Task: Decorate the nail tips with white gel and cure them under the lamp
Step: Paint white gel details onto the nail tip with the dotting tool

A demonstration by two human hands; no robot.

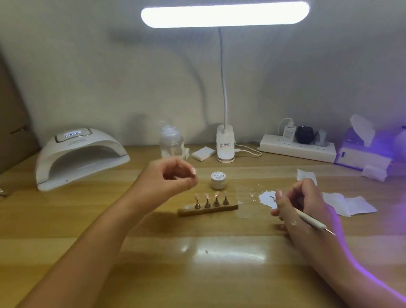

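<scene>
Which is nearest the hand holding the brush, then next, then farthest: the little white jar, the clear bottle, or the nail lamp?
From the right hand holding the brush:
1. Little white jar, to its left, mid-table.
2. Clear bottle, farther back and left.
3. Nail lamp, far left at the back.

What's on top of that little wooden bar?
Four metal holders sit on the bar, each holding a pink nail tip. Their decoration is too small to see.

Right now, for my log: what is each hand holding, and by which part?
Right hand: brush, gripped near its tip end. Left hand: fingers curled; whether they hold anything cannot be told.
</scene>
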